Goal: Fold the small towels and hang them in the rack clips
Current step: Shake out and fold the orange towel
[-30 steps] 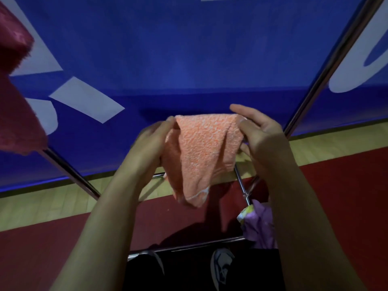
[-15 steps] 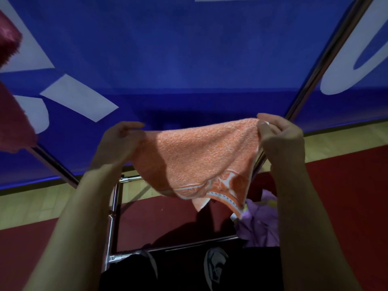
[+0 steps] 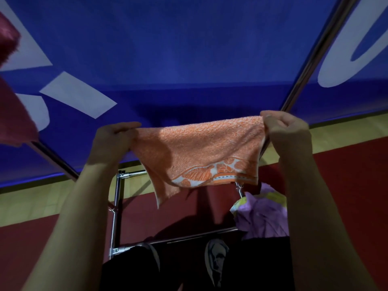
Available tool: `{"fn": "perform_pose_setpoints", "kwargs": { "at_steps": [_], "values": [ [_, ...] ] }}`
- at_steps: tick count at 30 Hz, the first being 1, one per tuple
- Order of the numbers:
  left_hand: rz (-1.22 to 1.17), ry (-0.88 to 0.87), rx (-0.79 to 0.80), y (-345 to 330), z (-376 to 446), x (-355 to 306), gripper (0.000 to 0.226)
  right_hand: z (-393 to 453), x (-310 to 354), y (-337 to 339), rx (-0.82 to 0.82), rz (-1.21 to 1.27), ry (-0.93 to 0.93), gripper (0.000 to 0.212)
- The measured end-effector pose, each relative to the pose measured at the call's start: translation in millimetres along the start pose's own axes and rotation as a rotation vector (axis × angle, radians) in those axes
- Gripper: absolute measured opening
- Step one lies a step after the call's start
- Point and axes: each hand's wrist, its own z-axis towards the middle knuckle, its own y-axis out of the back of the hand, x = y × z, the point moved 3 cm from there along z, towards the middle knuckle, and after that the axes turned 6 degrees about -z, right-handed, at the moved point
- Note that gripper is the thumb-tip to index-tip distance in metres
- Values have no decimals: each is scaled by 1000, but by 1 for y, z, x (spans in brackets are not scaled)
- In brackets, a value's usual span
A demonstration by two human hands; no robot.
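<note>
A: Head view first: what are the hands doing?

B: Both are raised and grasping one orange towel (image 3: 199, 148). The left hand (image 3: 113, 141) pinches its upper left corner, fingers curled over the cloth. The right hand (image 3: 285, 131) pinches the upper right corner the same way, knuckles toward the camera.

A: So where exactly is the towel?

B: In the air between the two hands, stretched nearly flat along its top edge. The rest hangs down. Along the lower edge runs a white and orange patterned band, and the lower left corner droops to a point below the rest.

A: Is it on the rack?

B: No, it hangs in front of the metal rack (image 3: 116, 206), whose shiny tubes form a frame below and behind it. A small clip (image 3: 239, 187) shows on the tube just under the towel's lower right corner. Whether towel and clip touch, I cannot tell.

A: Anything else nearby?

B: A purple cloth (image 3: 262, 215) with a yellow-green edge is bunched on the right side of the rack, below the right forearm. A dark red towel (image 3: 12, 114) hangs at the far left edge. Behind everything is a blue banner (image 3: 189, 49) with white shapes, and past it a wooden and red floor (image 3: 346, 175). Dark clothing fills the near bottom of the view.
</note>
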Motion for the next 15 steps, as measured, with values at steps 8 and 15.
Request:
{"fn": "perform_pose_setpoints", "kwargs": {
  "at_steps": [8, 15],
  "values": [
    [68, -95, -61, 4, 1, -4, 25, -1, -22, -28, 727, -578, -187, 50],
    [49, -47, -27, 0, -2, -4, 28, -10, -27, -32, 954, -614, 28, 17]
  ]
}}
